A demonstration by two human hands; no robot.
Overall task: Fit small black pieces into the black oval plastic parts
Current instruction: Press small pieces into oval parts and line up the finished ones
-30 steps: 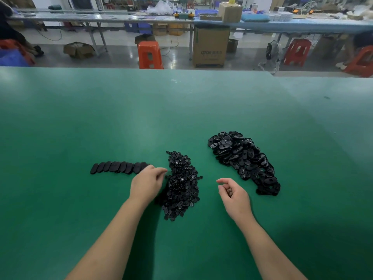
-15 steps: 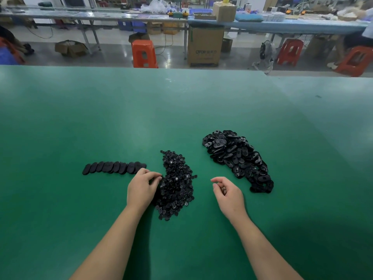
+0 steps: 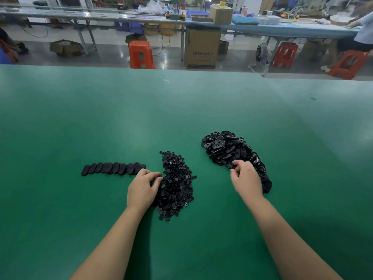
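Observation:
A heap of small black pieces (image 3: 176, 184) lies on the green table (image 3: 121, 122) in front of me. To its right is a larger heap of black oval plastic parts (image 3: 228, 148). A row of several oval parts (image 3: 113, 168) lies flat to the left. My left hand (image 3: 142, 188) is at the left edge of the small-piece heap, thumb and fingers curled together in a pinch among the pieces. My right hand (image 3: 245, 180) lies over the near side of the oval heap, its curled fingertips touching the parts. Whether it grips one is hidden.
The table's far edge (image 3: 181, 70) borders an aisle with orange stools (image 3: 141, 54), a cardboard box (image 3: 201, 48) and a long workbench (image 3: 262, 27). A person (image 3: 361, 33) sits at the far right.
My right hand has moved forward and to the right from the bare table onto the oval heap. My left hand has stayed at the small-piece heap with its fingers closing.

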